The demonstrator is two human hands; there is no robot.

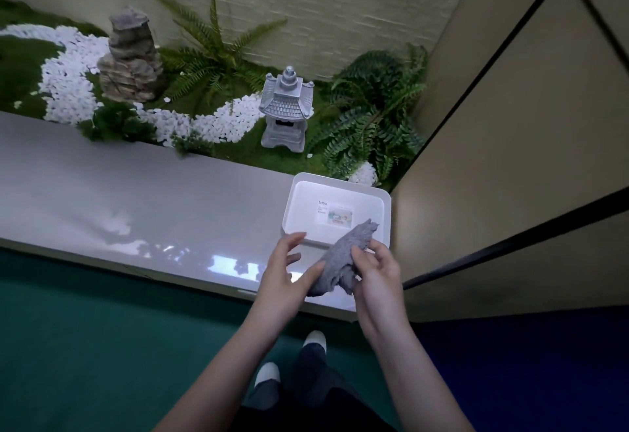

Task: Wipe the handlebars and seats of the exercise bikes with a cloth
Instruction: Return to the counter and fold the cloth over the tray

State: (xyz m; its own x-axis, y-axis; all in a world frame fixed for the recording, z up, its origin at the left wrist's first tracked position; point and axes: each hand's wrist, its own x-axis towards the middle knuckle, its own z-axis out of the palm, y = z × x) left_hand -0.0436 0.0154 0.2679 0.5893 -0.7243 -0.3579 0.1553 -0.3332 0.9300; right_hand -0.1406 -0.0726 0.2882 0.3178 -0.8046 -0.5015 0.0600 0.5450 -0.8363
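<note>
Grey bench (136,200) fronts a pebble garden (221,121), white tray (306,207) at its 3 o'clock end. At the tray's 6 o'clock my right hand (377,278) grips the grey cloth (350,254); left hand (286,275) loose-fingered, thumb touching it. I'd fold it flat before wiping.

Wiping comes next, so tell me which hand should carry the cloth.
Probably the right. The right hand grips the grey cloth with curled fingers, above the white tray; the left hand only touches its edge with the thumb, fingers loosely spread.

Indoor decorative garden display, white pebbles (68,87), stone lantern (286,115), ferns (374,108)
</note>
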